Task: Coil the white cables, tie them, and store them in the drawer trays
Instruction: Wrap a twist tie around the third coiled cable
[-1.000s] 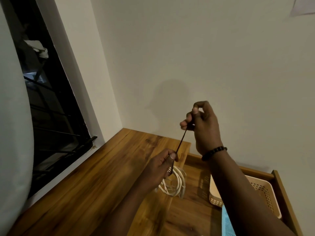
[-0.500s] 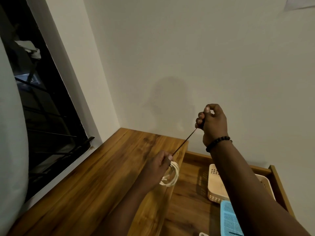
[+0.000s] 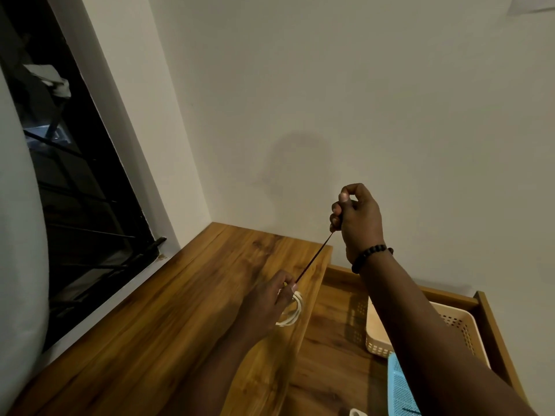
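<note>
You have one white cable [image 3: 292, 310] already wound into a small coil, held just above the right edge of the wooden tabletop [image 3: 168, 310], beside the open drawer [image 3: 327, 340]. Your left hand [image 3: 270, 301] grips the coil, fingers curled round the bundle, while a thin dark tie [image 3: 313, 257] runs taut from it up and to the right. Your right hand [image 3: 356, 217] pinches the far end of that tie in closed fingers and holds it raised, near the wall.

So, by my reading, coiling of this cable is done and you are partway through the tying step: the tie looks cinched against the coil, but whether it is knotted or locked cannot be told, since your left fingers hide the spot.

Storing is not yet done for this coil. In the drawer to the right sit a beige perforated tray [image 3: 459, 322] and, nearer you, a blue perforated tray [image 3: 401, 388]; your right arm covers much of both, so what they already hold is unclear. A small white object [image 3: 357, 412] shows at the near edge, too cropped to identify.
</note>
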